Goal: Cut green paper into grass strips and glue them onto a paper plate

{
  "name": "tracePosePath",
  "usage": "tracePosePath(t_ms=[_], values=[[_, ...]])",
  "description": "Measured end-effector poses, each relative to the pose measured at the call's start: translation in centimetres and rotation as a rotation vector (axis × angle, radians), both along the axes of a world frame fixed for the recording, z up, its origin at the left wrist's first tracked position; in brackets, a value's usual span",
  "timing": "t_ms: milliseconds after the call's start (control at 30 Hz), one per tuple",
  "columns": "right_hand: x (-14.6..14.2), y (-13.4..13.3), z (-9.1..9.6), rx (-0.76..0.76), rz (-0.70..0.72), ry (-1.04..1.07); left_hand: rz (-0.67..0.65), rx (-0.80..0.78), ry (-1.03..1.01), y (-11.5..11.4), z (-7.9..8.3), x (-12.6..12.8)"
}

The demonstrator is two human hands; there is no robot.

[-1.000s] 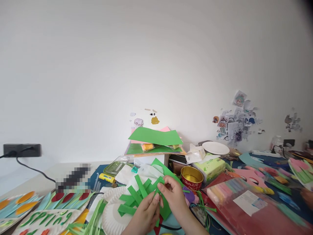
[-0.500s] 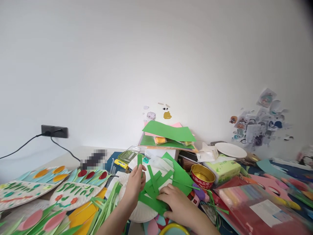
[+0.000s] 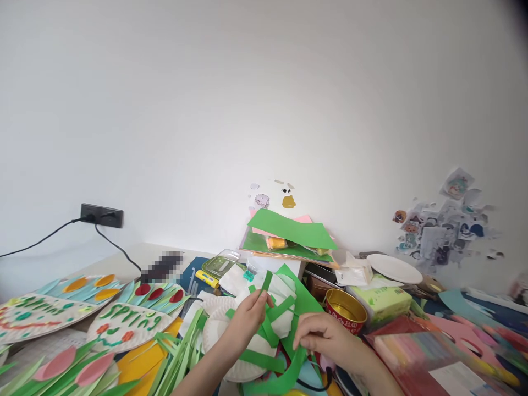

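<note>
My left hand [image 3: 251, 313] pinches a green paper strip [image 3: 267, 280] that sticks up past its fingertips, above the white paper plates. To the right, my right hand [image 3: 324, 335] has its fingers closed on the end of a longer green paper strip [image 3: 293, 375], which curves down and to the left. Under and between the hands, several more green strips [image 3: 264, 358] lie criss-crossed over a ridged white paper plate [image 3: 212, 324]. A green paper sheet [image 3: 305, 294] lies behind my right hand.
Paper plates decorated with tulips and "Spring" [image 3: 131, 325] lie at left, beside a bunch of thin green strips [image 3: 187, 352]. A red and gold tin [image 3: 346, 308], a tissue pack [image 3: 381, 300] and a red plastic packet [image 3: 408, 352] crowd the right. Stacked coloured paper [image 3: 295, 231] stands at the wall.
My left hand has moved right with its green strip. My right hand has lifted off the strips on the plate and moved right, now with a curved strip. The view has shifted slightly.
</note>
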State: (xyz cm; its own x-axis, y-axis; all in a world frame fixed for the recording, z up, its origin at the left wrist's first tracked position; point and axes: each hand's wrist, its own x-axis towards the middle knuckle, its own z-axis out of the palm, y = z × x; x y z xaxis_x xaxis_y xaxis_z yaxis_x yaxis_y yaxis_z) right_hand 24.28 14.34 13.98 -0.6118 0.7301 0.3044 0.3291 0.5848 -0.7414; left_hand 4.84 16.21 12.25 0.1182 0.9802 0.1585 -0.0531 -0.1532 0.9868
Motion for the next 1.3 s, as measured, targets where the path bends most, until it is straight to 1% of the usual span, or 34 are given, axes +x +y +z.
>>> tracePosePath(t_ms=[33, 67, 133, 233, 300, 333, 433, 567, 700, 767, 833, 1000, 1100, 1200, 1233, 1300], values=[[-0.1, -0.1, 0.2, 0.033, -0.021, 0.019, -0.075, -0.038, 0.021, -0.7, 0.4, 0.2], [-0.3, -0.2, 0.4, 0.099, -0.067, 0.030, -0.141, -0.079, 0.042, -1.5, 0.8, 0.5], [-0.7, 0.0, 0.3, 0.246, -0.190, 0.050, -0.166, -0.104, 0.089, -3.0, 1.4, 1.0], [-0.9, 0.7, -0.4, 0.370, -0.342, 0.110, -0.209, -0.030, 0.230, -4.4, 1.6, 1.8], [-0.9, 1.0, -0.8, 0.405, -0.388, 0.164, -0.274, 0.022, 0.308, -4.5, 1.3, 2.2], [-0.9, 1.0, -1.0, 0.411, -0.390, 0.192, -0.312, 0.035, 0.326, -4.3, 1.0, 2.4], [-1.2, 1.0, -1.3, 0.366, -0.360, 0.282, -0.397, 0.038, 0.298, -3.7, 0.3, 2.7], [-1.4, 1.0, -1.5, 0.233, -0.361, 0.394, -0.447, 0.050, 0.253, -3.3, 0.0, 2.8], [-1.4, 1.6, -2.0, 0.030, -0.335, 0.407, -0.430, 0.074, 0.266, -3.0, -0.2, 2.9], [-1.4, 1.8, -2.1, -0.032, -0.346, 0.409, -0.408, 0.068, 0.277, -2.9, -0.3, 3.0], [-1.4, 1.8, -2.0, -0.032, -0.363, 0.416, -0.394, 0.055, 0.275, -2.8, -0.4, 2.9], [-1.7, 1.2, -1.5, 0.056, -0.384, 0.388, -0.334, -0.008, 0.192, -2.7, -0.9, 3.1], [-1.8, 1.1, -1.4, 0.118, -0.408, 0.343, -0.365, -0.038, 0.118, -2.6, -1.4, 3.4], [-1.9, 1.2, -1.5, 0.140, -0.416, 0.338, -0.405, -0.090, 0.046, -2.5, -1.8, 3.7], [-1.9, 1.3, -1.5, 0.140, -0.417, 0.344, -0.394, -0.099, 0.031, -2.3, -1.8, 3.6], [-1.8, 1.4, -1.6, 0.135, -0.426, 0.367, -0.323, -0.085, 0.023, -1.8, -1.7, 3.2]])
